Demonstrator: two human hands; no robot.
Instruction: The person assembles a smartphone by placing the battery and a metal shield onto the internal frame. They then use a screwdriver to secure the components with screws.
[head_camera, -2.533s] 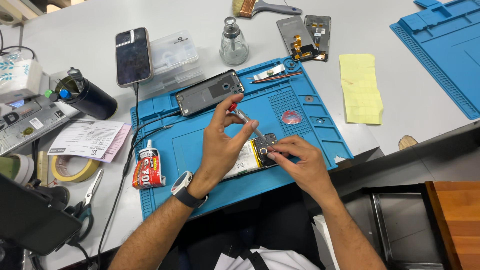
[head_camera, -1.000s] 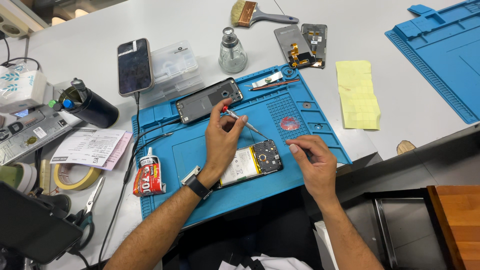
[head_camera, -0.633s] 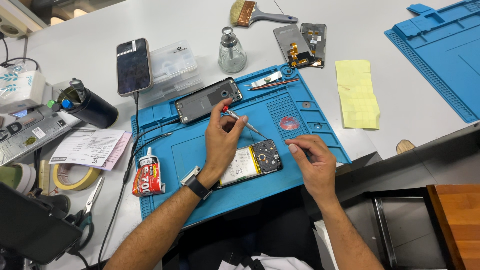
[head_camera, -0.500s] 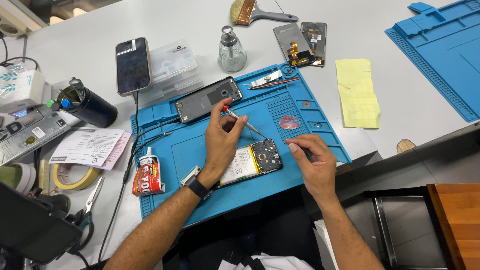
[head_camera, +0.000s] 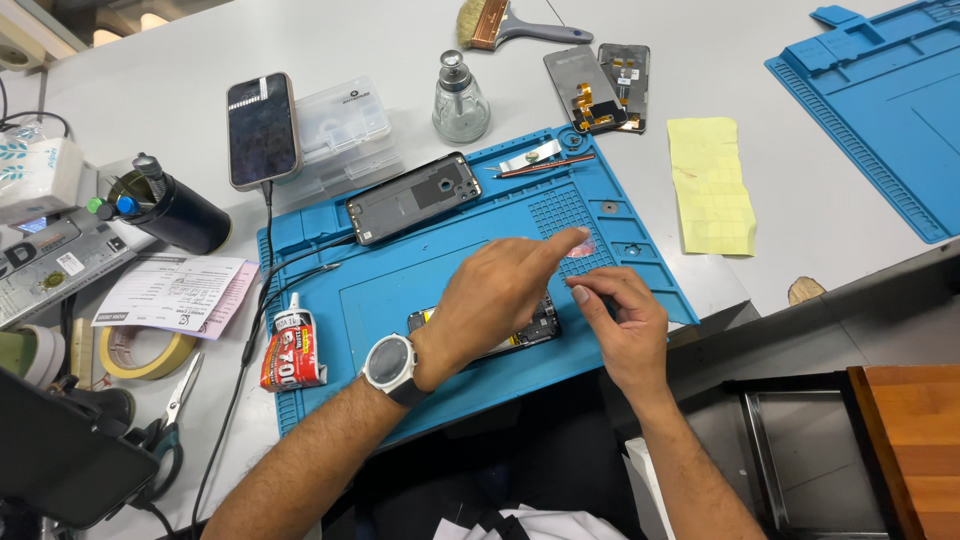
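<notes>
Both hands are empty: left hand (head_camera: 492, 292) points over the opened phone (head_camera: 520, 331), right hand (head_camera: 622, 322) pinches nothing visible (a tiny screw could get lost).

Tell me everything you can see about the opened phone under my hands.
The opened phone lies flat on the blue work mat, mostly hidden under the left hand. A yellowish strip shows at its left end, dark circuitry at its right. The right hand sits just beside its right end; contact is unclear.
</notes>
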